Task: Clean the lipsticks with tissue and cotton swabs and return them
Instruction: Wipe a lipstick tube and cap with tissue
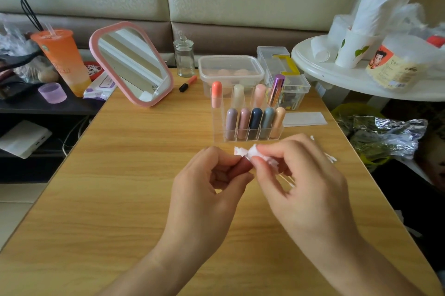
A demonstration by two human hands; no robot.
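Observation:
My left hand (209, 182) grips a reddish-brown lipstick (243, 166) over the wooden table (120, 187). My right hand (301, 175) pinches a crumpled white tissue (255, 153) against the lipstick's end. Behind my hands stands a clear acrylic organizer (248, 137) with several capsule-shaped lipsticks in its slots and a purple metallic lipstick (276, 90) at its back right. Cotton swabs (330, 157) lie on the table to the right, some partly hidden under my right hand. A flat white tissue sheet (304, 118) lies right of the organizer.
A pink-framed mirror (132, 62) stands at the back left, an orange cup (63, 59) beyond it. A glass jar (184, 56), an orange pen (187, 84), a lidded plastic box (230, 72) and clear cases sit at the back. A white round table (337, 76) stands right.

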